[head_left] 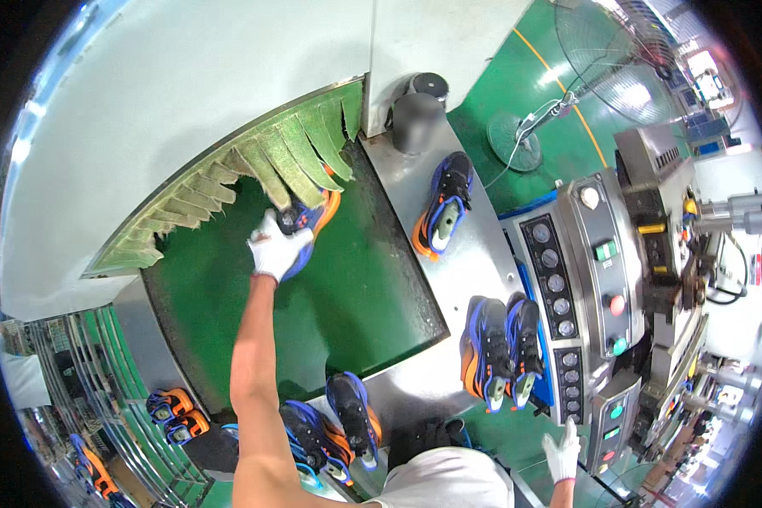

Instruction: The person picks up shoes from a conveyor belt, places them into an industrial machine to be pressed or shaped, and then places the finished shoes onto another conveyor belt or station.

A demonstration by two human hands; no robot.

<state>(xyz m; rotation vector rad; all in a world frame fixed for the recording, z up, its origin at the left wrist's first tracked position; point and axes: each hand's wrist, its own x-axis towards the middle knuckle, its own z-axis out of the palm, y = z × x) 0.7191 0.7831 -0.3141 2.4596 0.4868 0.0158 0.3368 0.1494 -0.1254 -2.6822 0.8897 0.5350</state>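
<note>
My left hand (278,248), in a white glove, reaches forward and grips a blue and orange sneaker (317,222) with a dark upper. The sneaker lies on a green conveyor belt (330,296), partly under the strips of a worn green fringe curtain (271,165). Low on the right, my right hand (561,450), also gloved in white, has its fingers stretched out and holds nothing. It is nearest to the control panels. A single sneaker (445,205) rests on the metal edge right of the belt.
A pair of sneakers (487,351) stands beside the gauge panel (552,275). More sneakers (354,415) line the near edge of the belt. A metal rack (89,356) is at left. A fan (516,140) stands on the green floor; a dark-topped cup (419,118) sits on the ledge.
</note>
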